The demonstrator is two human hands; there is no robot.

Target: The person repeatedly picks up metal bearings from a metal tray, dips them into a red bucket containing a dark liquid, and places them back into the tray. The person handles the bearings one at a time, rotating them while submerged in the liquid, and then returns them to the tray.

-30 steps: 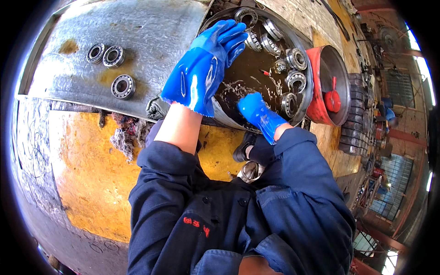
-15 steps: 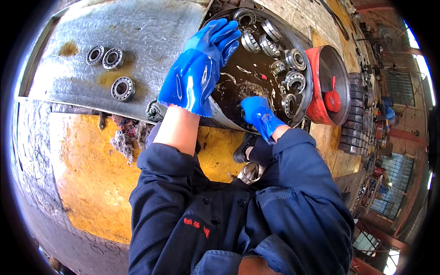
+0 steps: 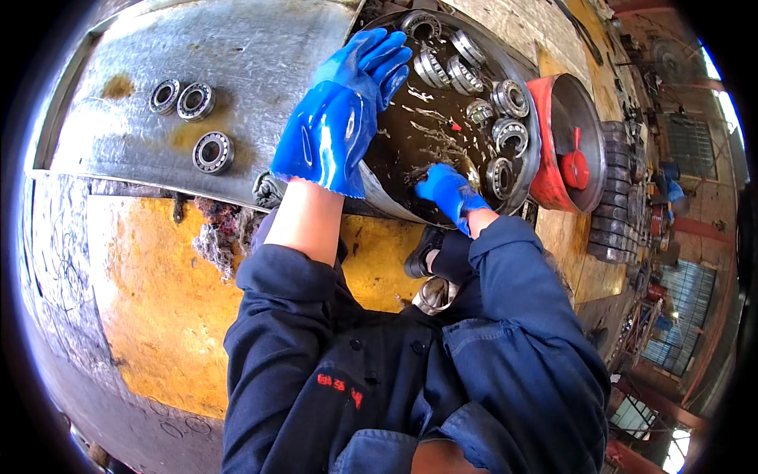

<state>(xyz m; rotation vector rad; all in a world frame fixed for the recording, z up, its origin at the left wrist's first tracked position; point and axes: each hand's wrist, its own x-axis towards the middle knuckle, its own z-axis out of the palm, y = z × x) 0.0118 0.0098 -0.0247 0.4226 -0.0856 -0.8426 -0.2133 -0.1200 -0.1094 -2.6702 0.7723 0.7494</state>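
Note:
Both my hands wear blue rubber gloves. My left hand (image 3: 347, 91) rests at the left rim of a round metal tub (image 3: 527, 162), its fingers stretched out and nothing visible in them. Low over the dark, streaked liquid (image 3: 426, 130) in the tub, my right hand (image 3: 450, 192) is curled closed near the front rim. A dark clump shows at its fingertips, too murky to name. Along the tub's far and right sides sit several metal roller bearings (image 3: 509, 99), partly in the liquid. One bearing (image 3: 499, 178) lies just right of my right hand.
On the metal-topped table (image 3: 245, 55) to the left lie 3 bearings (image 3: 212, 152). A red drum (image 3: 545, 150) holding a red scoop-like tool (image 3: 575, 167) stands right of the tub. Rags (image 3: 213, 245) hang by the table edge; a yellow board (image 3: 158, 308) covers the floor.
My right hand has shifted slightly, and the dark clump now shows by its fingertips. Streaks and a small red bit on the liquid have drifted. My left hand has barely moved.

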